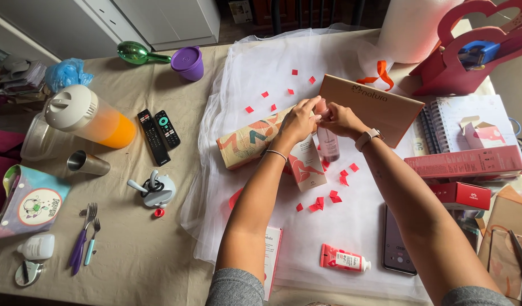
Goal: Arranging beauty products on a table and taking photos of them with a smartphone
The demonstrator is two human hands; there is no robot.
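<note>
From the head view, both hands meet over the white tulle sheet (351,221) spread on the surface (142,255). A slim pink spray bottle (329,141) stands upright there, its cap hidden inside the fingers. The left hand (299,120) curls over the top from the left, fingers (313,104) bent close around the cap. The right hand (339,120) comes in from the right (a watch on its wrist), its fingers pinched narrow on the same cap; the bottle's body hangs clear below both hands.

Just left of the bottle lies a long patterned box (247,141), and in front of it a smaller white and red box (307,167) leans against the bottle's foot. A brown cardboard box (385,105) sits just behind the right hand. Small red paper squares (320,203) lie scattered on the tulle. Nearer the person lie a pink tube (343,259) and a smartphone (396,243), well apart from the hands.
</note>
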